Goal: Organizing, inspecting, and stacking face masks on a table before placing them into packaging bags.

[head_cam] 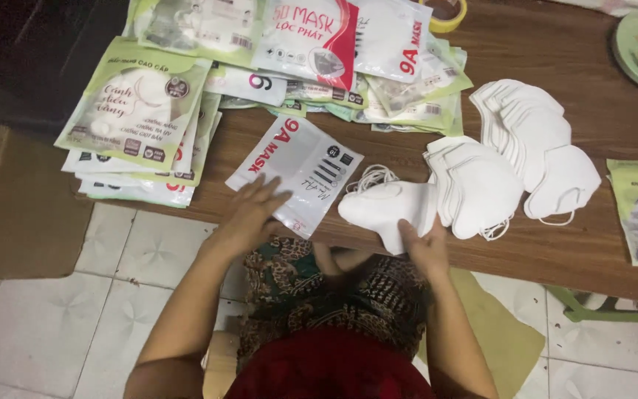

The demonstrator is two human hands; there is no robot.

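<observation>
Two hands working at the table edge

Left hand [254, 210] is lying flat, fingers spread, on a white packet [295, 171]. Right hand [424, 247] is gripping a folded white mask [387, 209] near the wooden table's [555, 244] front edge. Fanned mask stacks [511, 159] are crowding its right; packet piles [142, 118] are lying behind, apparently unsorted.

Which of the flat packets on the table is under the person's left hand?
The white packet lying alone near the table edge, under the left hand; the others sit in overlapping piles further back.

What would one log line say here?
left hand: on white pouch | right hand: holds white mask | mask stacks beside
</observation>
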